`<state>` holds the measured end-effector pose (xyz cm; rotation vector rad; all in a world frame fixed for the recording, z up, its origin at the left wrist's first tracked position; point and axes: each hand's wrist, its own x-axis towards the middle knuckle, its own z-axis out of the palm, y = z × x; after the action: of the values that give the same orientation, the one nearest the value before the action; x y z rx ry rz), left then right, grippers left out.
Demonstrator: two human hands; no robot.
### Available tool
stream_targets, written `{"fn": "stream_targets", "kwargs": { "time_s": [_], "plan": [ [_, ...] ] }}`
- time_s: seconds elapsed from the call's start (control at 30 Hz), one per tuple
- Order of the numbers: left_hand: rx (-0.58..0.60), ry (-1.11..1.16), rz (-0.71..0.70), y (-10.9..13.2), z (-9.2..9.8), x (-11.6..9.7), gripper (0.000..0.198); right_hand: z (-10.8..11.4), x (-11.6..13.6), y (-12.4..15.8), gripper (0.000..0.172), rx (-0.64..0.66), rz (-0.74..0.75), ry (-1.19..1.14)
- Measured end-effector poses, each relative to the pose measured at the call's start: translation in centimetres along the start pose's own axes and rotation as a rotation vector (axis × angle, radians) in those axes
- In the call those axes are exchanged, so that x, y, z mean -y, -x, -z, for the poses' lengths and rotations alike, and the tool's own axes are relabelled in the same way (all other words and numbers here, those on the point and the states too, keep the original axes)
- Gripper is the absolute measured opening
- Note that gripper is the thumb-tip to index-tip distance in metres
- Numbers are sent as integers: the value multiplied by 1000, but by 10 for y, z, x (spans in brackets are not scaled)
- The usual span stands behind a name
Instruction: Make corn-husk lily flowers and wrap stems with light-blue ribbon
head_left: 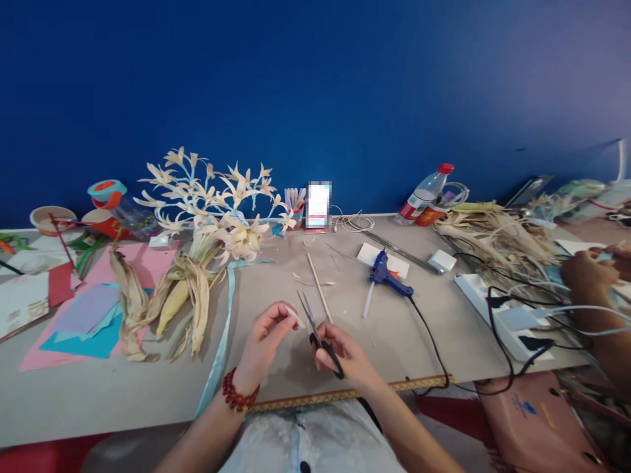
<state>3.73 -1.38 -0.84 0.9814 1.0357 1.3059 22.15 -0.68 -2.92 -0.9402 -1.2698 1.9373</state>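
Note:
My left hand [265, 341], with a red bead bracelet at the wrist, pinches a small pale strip of husk [294, 317] between thumb and fingers. My right hand [342, 357] grips black-handled scissors [315, 328], whose blades point up and left, slightly parted, right beside the strip. Both hands hover over the near edge of the grey table [276, 381]. A thin wooden stick [319, 286] lies just beyond the scissors.
Dried corn husks and a cob [172, 299] lie left, beside husk flowers [211, 203] and coloured paper [89, 315]. A blue glue gun [387, 276] with its black cord, a power strip [497, 312] and a water bottle [424, 192] sit right. Another person's hands [589, 276] work at far right.

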Motion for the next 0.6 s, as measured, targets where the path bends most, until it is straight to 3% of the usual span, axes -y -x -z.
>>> {"fn": "stream_targets", "kwargs": {
  "time_s": [0.2,0.6],
  "plan": [
    [-9,-6,14,-4,1,-3,12,4,-7,7,54,60,-32,5],
    [-122,224,50,-5,-6,-4,12,-4,-12,6,56,38,-31,25]
  ]
}}
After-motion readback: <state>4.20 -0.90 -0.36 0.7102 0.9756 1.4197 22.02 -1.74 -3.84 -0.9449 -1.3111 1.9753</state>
